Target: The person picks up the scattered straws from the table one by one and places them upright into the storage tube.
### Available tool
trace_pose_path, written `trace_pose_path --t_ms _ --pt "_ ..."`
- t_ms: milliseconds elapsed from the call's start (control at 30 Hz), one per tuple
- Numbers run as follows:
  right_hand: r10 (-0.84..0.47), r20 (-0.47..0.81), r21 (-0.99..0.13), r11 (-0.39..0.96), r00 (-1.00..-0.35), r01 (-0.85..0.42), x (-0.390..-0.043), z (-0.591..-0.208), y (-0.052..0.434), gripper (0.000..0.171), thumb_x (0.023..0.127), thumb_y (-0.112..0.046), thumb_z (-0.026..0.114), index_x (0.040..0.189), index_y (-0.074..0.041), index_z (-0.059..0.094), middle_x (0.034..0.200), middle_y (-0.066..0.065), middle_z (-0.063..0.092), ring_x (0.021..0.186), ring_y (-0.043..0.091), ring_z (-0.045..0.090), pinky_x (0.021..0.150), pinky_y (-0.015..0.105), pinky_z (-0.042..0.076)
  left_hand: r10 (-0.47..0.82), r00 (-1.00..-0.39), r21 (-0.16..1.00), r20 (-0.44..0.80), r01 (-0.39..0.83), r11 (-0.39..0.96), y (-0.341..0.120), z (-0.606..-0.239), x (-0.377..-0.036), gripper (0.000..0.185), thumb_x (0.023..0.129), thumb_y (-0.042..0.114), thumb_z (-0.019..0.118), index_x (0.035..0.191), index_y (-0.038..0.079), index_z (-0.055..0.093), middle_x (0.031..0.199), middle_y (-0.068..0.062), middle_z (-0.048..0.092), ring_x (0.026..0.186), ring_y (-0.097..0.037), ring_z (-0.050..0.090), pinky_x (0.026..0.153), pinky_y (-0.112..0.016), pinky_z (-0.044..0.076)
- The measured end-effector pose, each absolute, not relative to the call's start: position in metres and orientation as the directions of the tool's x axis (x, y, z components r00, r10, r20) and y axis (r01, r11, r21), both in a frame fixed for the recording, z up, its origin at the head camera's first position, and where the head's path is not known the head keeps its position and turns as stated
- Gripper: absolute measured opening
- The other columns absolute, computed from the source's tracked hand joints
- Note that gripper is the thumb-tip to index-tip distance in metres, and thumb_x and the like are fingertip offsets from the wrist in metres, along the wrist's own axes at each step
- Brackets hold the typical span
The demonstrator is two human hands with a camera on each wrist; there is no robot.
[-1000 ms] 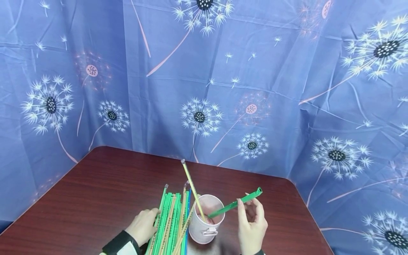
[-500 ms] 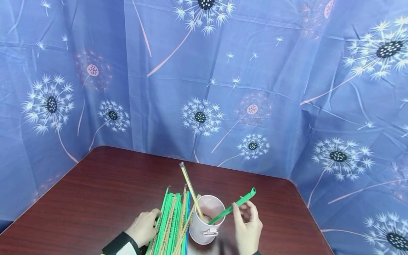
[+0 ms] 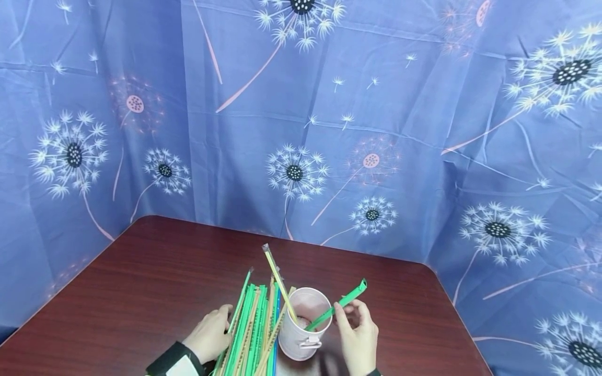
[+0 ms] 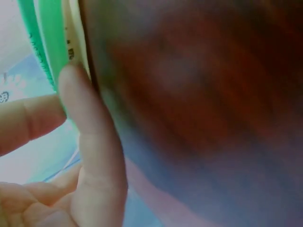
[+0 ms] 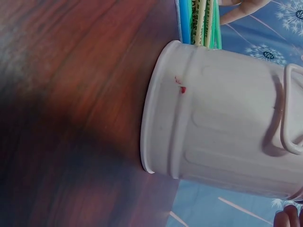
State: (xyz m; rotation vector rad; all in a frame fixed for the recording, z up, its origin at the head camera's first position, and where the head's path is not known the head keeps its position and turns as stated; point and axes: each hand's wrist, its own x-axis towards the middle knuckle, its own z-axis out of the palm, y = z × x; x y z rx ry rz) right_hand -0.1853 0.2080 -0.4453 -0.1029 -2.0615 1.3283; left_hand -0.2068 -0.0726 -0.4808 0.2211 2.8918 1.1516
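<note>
A pale pink bucket-shaped cup (image 3: 303,326) stands on the dark red table (image 3: 141,282); a yellow wrapped straw (image 3: 279,282) leans out of it. My right hand (image 3: 356,334) pinches a green wrapped straw (image 3: 339,305) whose lower end is inside the cup. To the cup's left lies a bundle of green, yellow and blue wrapped straws (image 3: 254,329). My left hand (image 3: 210,334) rests on the bundle's left edge, fingers (image 4: 87,123) touching a green straw (image 4: 52,42). The right wrist view shows the cup's ribbed side (image 5: 222,123) and the bundle's ends (image 5: 199,21).
Blue cloth with dandelion prints (image 3: 301,130) closes in the table on the back and both sides. The table's rounded far corners (image 3: 423,269) sit close to the cloth. Bare wood stretches left of the bundle.
My right hand has moved left and down with the green straw, pushing it deeper into the cup. The left hand has stayed on the bundle.
</note>
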Motion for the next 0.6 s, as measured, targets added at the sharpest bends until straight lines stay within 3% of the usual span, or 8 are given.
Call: trace_pose_path --t_ms 167,333,600 --pt "0.406 0.473 -0.834 0.493 -0.782 -0.248 -0.186 -0.446 0.209 0.011 0.087 -0.007 0.074 0.091 -0.001 0.064 0.072 0.003 0.066 0.063 0.001 0.065 0.057 0.016 0.053 0.122 -0.99 0.644 0.069 0.138 0.753 -0.072 -0.474 -0.209 0.042 0.078 0.001 0.066 0.119 -0.008 0.063 0.083 -0.001 0.057 0.082 -0.017 0.055 0.075 -0.039 0.05" --pt "0.429 0.432 -0.845 0.499 -0.793 -0.19 -0.185 -0.449 0.209 0.014 0.087 -0.011 0.074 0.086 -0.004 0.062 0.071 0.003 0.068 0.061 0.003 0.064 0.055 0.017 0.052 0.084 -0.991 0.656 0.101 0.13 0.744 -0.071 -0.465 -0.209 0.035 0.08 0.002 0.065 0.115 -0.002 0.067 0.084 0.001 0.054 0.081 -0.014 0.053 0.072 -0.034 0.047" --pt "0.409 0.456 -0.842 0.486 -0.791 -0.234 -0.181 -0.449 0.206 0.016 0.087 -0.007 0.074 0.085 -0.004 0.058 0.068 0.004 0.067 0.053 0.01 0.063 0.051 0.019 0.05 0.034 -0.987 0.712 0.157 0.137 0.689 -0.067 -0.457 -0.206 0.033 0.085 0.005 0.066 0.118 0.004 0.066 0.085 0.003 0.057 0.076 -0.007 0.056 0.067 -0.026 0.047"
